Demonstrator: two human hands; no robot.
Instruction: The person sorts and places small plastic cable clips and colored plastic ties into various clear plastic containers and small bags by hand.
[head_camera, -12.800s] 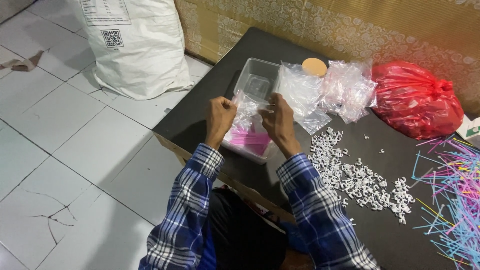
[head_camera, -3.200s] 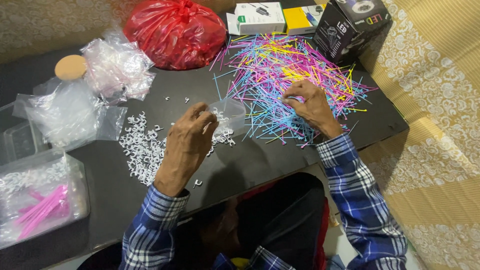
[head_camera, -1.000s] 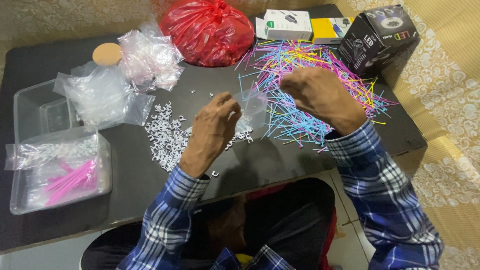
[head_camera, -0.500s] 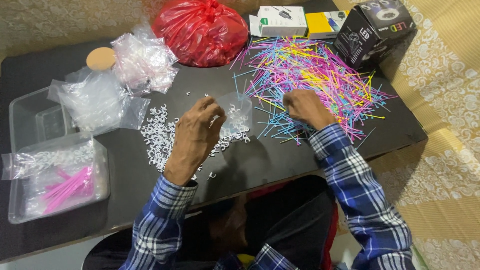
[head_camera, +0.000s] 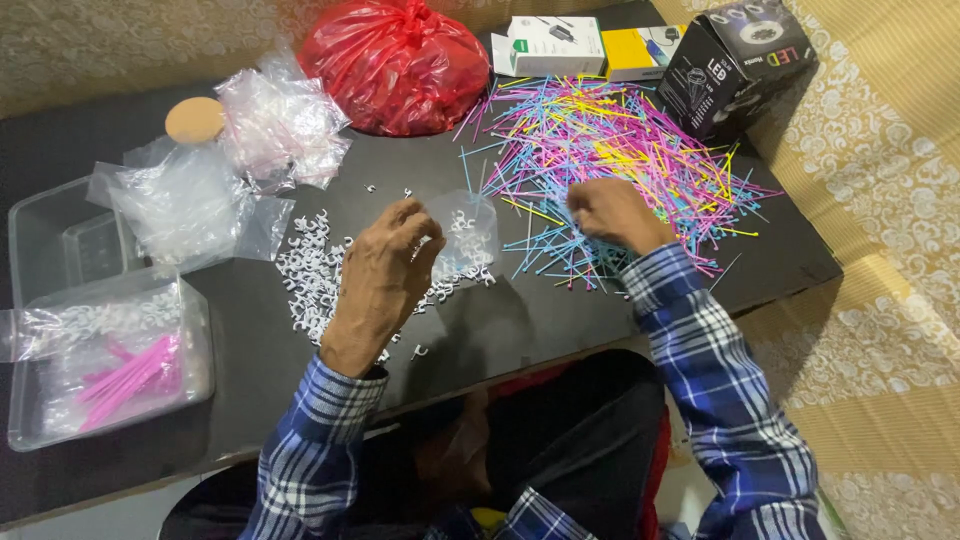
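I am holding a small clear bag (head_camera: 462, 238) pinched between the fingertips of my left hand (head_camera: 385, 275), its mouth facing toward three o'clock, over the scatter of white clips (head_camera: 315, 270) on the black bench (head_camera: 520, 320). My left grip is closing on the bag's left edge, so the bag is hanging out to the right of my fingers, toward my other hand.

My right hand (head_camera: 612, 212) is resting knuckles-up on the near edge of the heap of coloured sticks (head_camera: 610, 150), fingers curling down into it; I cannot tell whether that grip is already closing on a stick or only feeling for one. The sticks nearest it are lying mostly with their long axes running from seven o'clock to one o'clock, fanning out from the pile. The bag is lying at about nine o'clock from my right hand, near but apart, so the right hand is the nearer one to the sticks and the left the nearer one to the clips.

Compared with half a second ago, my right hand is sitting a little nearer the bag, while my left is keeping the bag in much the same place. Far off at eight o'clock the clear tray (head_camera: 105, 370) with pink sticks is sitting untouched.
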